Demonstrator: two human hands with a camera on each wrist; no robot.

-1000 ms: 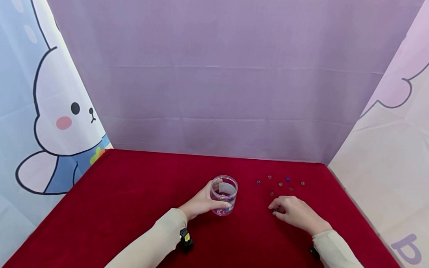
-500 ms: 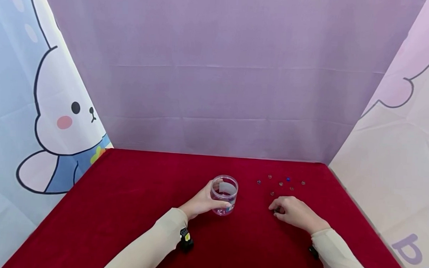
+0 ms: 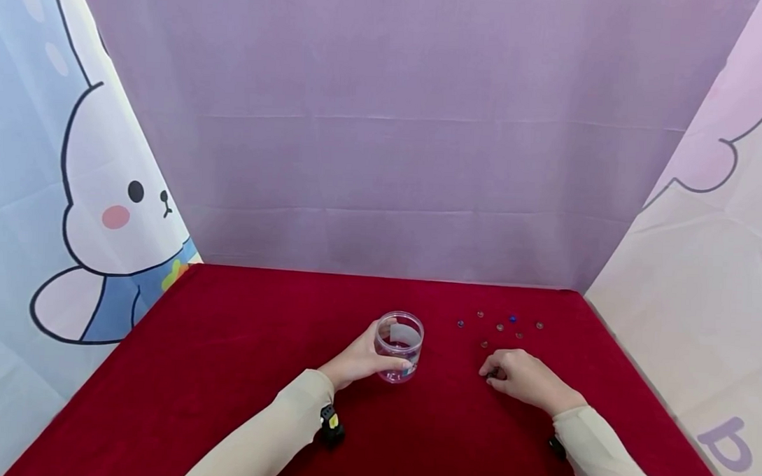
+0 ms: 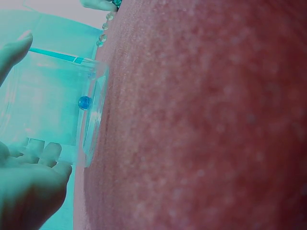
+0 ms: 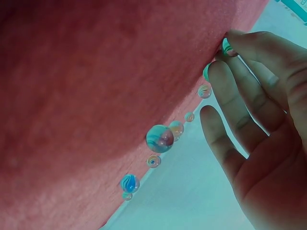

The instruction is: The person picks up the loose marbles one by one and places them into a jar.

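Note:
My left hand (image 3: 367,356) grips a clear plastic jar (image 3: 396,375) from its left side, thumb in front and fingers round the back. The jar stands upright with its mouth uncovered. Through its wall, the left wrist view shows a blue marble (image 4: 84,103) low down near the base. On the cloth to the right, my right hand (image 3: 527,378) pinches a glass marble (image 5: 229,47) between thumb and fingertip. Another green-tinted marble (image 5: 206,72) shows close by its other fingers. Beyond that hand lie several loose marbles, among them a deep blue one (image 3: 512,318).
A red cloth (image 3: 238,345) covers the table. Behind it hangs a purple curtain (image 3: 384,161). Printed sheets close off both sides, with a cartoon rabbit (image 3: 112,165) on the left one. Clear marbles with coloured swirls, like this large one (image 5: 159,139), are scattered at the right.
Hardly anything differs: the whole head view has shifted very slightly. The left hand keeps its grip on the jar, and the right hand stays low at the same spot.

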